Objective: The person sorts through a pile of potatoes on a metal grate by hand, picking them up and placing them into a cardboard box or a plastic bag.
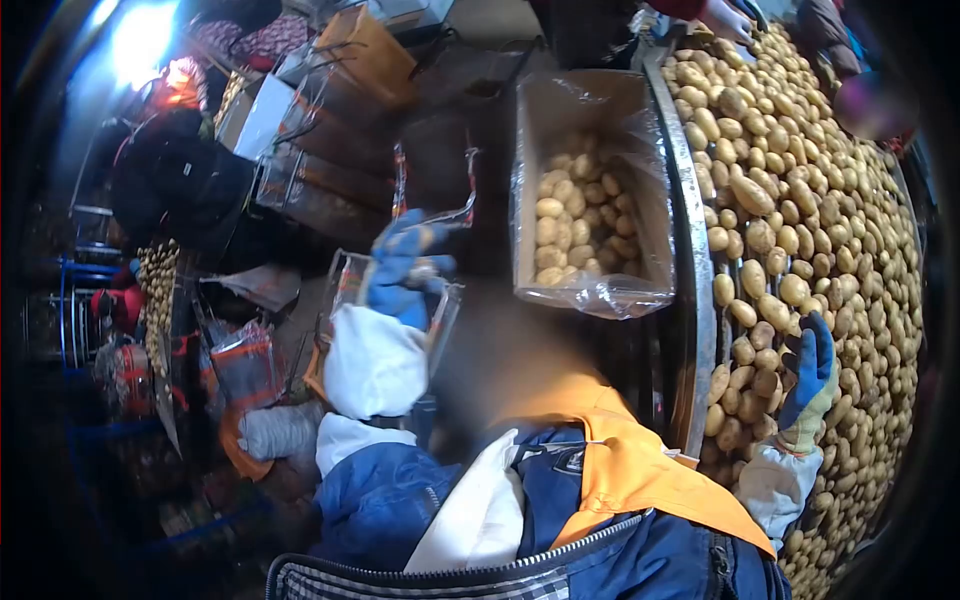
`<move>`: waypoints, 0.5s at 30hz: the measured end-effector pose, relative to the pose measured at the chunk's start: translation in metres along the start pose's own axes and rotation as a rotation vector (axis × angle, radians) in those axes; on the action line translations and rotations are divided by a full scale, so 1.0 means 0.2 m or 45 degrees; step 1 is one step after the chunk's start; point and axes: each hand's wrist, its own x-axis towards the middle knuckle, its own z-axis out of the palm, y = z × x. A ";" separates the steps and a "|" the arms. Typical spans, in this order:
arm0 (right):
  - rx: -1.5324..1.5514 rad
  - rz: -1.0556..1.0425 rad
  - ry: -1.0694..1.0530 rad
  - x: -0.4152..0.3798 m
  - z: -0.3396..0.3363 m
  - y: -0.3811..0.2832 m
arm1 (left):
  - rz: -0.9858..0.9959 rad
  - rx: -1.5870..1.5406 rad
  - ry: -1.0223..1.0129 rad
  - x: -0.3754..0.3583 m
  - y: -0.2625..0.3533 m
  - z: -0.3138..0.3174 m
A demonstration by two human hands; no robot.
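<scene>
My left hand (398, 272), in a blue glove with a white sleeve guard, is raised left of the box with its fingers bent and apart. Right beside its fingertips runs the red-and-white edge strip (470, 185) of a clear plastic bag. More clear plastic (345, 275) shows behind the wrist. Over at the right, my right hand (812, 375), gloved in blue, rests among the potatoes (790, 240) with thumb and fingers apart. A dark patch shows between them. An open cardboard box (655, 190) lined with clear plastic, partly filled with potatoes, stands between my hands.
A metal rail (690, 215) borders the potato-covered surface. Another person's hand (728, 20) reaches in at the top right. Brown cartons (365, 55) and clear plastic bags (245, 365) stand to the left. A person in dark clothing (180, 175) is farther left.
</scene>
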 end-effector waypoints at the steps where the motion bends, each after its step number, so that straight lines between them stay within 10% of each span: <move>1: -0.013 0.009 -0.016 0.01 0.01 -0.01 | 0.049 0.063 0.141 0.03 0.00 -0.17; 6: -0.215 -0.259 0.066 0.05 -0.05 0.19 | -0.100 0.571 0.296 0.45 -0.45 -1.18; 8: -0.395 -0.301 0.146 -0.04 -0.09 0.15 | 0.089 0.747 0.383 0.52 -0.55 -0.97; 11: -0.893 -0.284 0.237 -0.26 -0.32 0.16 | 1.315 1.279 0.242 0.35 -0.52 -0.09; 12: -1.080 -0.257 0.210 -0.37 -0.42 0.15 | 0.855 1.172 -0.044 0.24 -0.49 0.17; 15: -1.458 0.049 0.103 -0.80 -0.64 0.13 | 1.163 1.164 -0.981 -0.12 -0.51 0.84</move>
